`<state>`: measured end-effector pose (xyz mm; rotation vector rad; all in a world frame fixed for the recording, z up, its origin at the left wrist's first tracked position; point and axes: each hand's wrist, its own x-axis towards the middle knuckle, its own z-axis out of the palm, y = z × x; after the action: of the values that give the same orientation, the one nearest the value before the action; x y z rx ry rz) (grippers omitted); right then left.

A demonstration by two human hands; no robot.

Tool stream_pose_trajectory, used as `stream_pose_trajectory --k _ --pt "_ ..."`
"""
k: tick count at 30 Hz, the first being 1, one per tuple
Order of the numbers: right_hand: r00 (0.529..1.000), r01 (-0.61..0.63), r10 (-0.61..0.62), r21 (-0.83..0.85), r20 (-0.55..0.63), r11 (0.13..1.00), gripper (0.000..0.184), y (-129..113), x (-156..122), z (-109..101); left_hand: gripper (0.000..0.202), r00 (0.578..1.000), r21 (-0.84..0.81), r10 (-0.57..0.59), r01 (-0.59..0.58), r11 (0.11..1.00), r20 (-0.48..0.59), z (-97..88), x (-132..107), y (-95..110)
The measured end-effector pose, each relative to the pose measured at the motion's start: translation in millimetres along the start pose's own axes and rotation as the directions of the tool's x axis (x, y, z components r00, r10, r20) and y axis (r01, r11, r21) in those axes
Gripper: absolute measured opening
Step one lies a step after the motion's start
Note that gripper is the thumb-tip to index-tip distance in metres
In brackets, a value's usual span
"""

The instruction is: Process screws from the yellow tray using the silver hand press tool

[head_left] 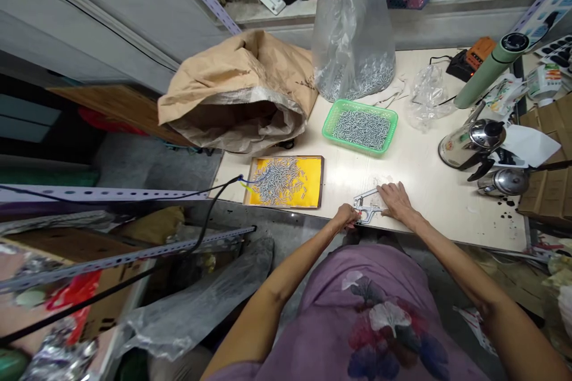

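A small silver metal frame with a spring and a bent, trigger-like part lies at the near edge of the table. Its exact kind is unclear to me. My left hand is closed at its left end, fingers pinched near a small red spot. From the right, my right hand holds the frame's other end, thumb low and fingers along the upper bar. To the left is a yellow-bottomed tray with a heap of small metal pins. Behind the hands stands a green plastic basket full of similar pins.
A large brown paper sack lies open at the back left, beside a clear plastic bag of metal pieces. A kettle, a metal pot and a green flask stand right. A black cable reaches the tray.
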<state>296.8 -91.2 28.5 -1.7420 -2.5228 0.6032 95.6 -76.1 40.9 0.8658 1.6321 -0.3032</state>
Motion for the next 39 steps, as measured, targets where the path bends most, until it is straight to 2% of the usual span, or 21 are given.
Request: stream_pose_trajectory --k 3,6,8,9,10,11,12,14,15,16,17,19,21,24,27,29,32,36,39 --pt "0.999 -0.001 0.002 -0.029 0.032 1.0 0.079 -2.1 0.4 -1.7 0.017 1.0 0.004 0.0 -0.001 1.0 0.007 -1.0 -1.0 3.0" --pt "0.999 -0.008 0.01 -0.056 0.047 0.998 0.07 -5.3 -0.8 -0.7 0.019 1.0 0.009 0.014 -0.014 1.0 -0.023 -0.1 -3.1 -2.6" --pt "0.999 -0.016 0.018 -0.057 0.035 0.998 0.062 -8.1 -2.8 1.2 0.019 0.992 0.08 0.082 -0.074 0.994 -0.101 2.3 -7.2 -10.7" --pt "0.999 -0.02 0.022 -0.053 0.028 0.998 0.059 -9.7 -4.1 2.1 0.019 0.973 0.149 0.16 -0.135 0.98 -0.164 4.4 -9.9 -15.1" --pt "0.999 -0.025 0.026 -0.049 0.021 0.998 0.056 -11.5 -5.4 2.7 0.018 0.936 0.238 0.269 -0.215 0.947 -0.225 7.1 -12.5 -18.8" --pt "0.999 -0.03 0.031 -0.047 0.015 0.998 0.053 -13.4 -6.8 3.0 0.016 0.876 0.341 0.404 -0.307 0.889 -0.263 10.5 -14.7 -21.4" --pt "0.999 -0.036 0.036 -0.045 0.011 0.998 0.052 -15.2 -8.1 2.9 0.015 0.796 0.444 0.545 -0.402 0.801 -0.262 14.5 -15.9 -22.3" --pt "0.999 -0.05 0.051 -0.043 0.004 0.998 0.05 -18.2 -10.7 1.8 0.028 0.626 0.602 0.765 -0.554 0.575 -0.155 23.6 -14.6 -18.1" --pt "0.998 -0.056 0.056 -0.04 0.0 0.998 0.05 -19.2 -12.1 1.0 0.039 0.559 0.653 0.825 -0.597 0.466 -0.078 28.1 -12.0 -13.3" --pt "0.998 -0.059 0.059 -0.036 -0.005 0.998 0.051 -19.7 -13.6 0.2 0.048 0.512 0.692 0.859 -0.616 0.377 -0.011 32.2 -8.4 -7.2" --pt "0.998 -0.062 0.061 -0.035 -0.012 0.997 0.052 -19.9 -15.1 -0.5 0.055 0.486 0.725 0.873 -0.615 0.31 0.039 35.5 -4.3 -0.6" --pt "0.997 -0.073 0.072 -0.044 -0.032 0.996 0.055 -19.3 -18.5 -1.3 0.059 0.483 0.786 0.87 -0.574 0.23 0.098 39.5 3.3 12.0" --pt "0.995 -0.09 0.086 -0.071 -0.051 0.993 0.056 -18.7 -21.8 -1.3 0.058 0.506 0.833 0.852 -0.524 0.177 0.137 40.1 7.3 20.7" --pt "0.994 -0.102 0.095 -0.123 -0.059 0.987 0.042 -20.7 -25.2 -0.6 0.05 0.529 0.871 0.829 -0.478 0.115 0.181 38.5 5.8 25.3" --pt "0.992 -0.111 0.101 -0.167 -0.07 0.98 0.02 -25.2 -26.4 0.6 0.033 0.55 0.879 0.81 -0.467 0.095 0.205 37.8 1.5 25.2" --pt "0.992 -0.115 0.103 -0.177 -0.075 0.978 0.021 -27.3 -26.2 1.6 0.02 0.57 0.879 0.793 -0.467 0.094 0.218 38.1 0.6 25.6" --pt "0.993 -0.109 0.102 -0.148 -0.056 0.983 0.028 -27.5 -24.3 3.0 0.019 0.584 0.878 0.778 -0.47 0.089 0.234 38.3 3.7 28.3" --pt "0.992 -0.125 0.123 -0.122 -0.028 0.985 0.025 -25.0 -20.8 1.7 0.022 0.545 0.86 0.799 -0.505 0.072 0.253 36.3 14.3 30.0" --pt "0.989 -0.142 0.135 -0.117 -0.066 0.983 0.02 -22.0 -20.2 -3.3 0.029 0.458 0.846 0.866 -0.527 0.084 0.2 35.6 24.9 19.6"
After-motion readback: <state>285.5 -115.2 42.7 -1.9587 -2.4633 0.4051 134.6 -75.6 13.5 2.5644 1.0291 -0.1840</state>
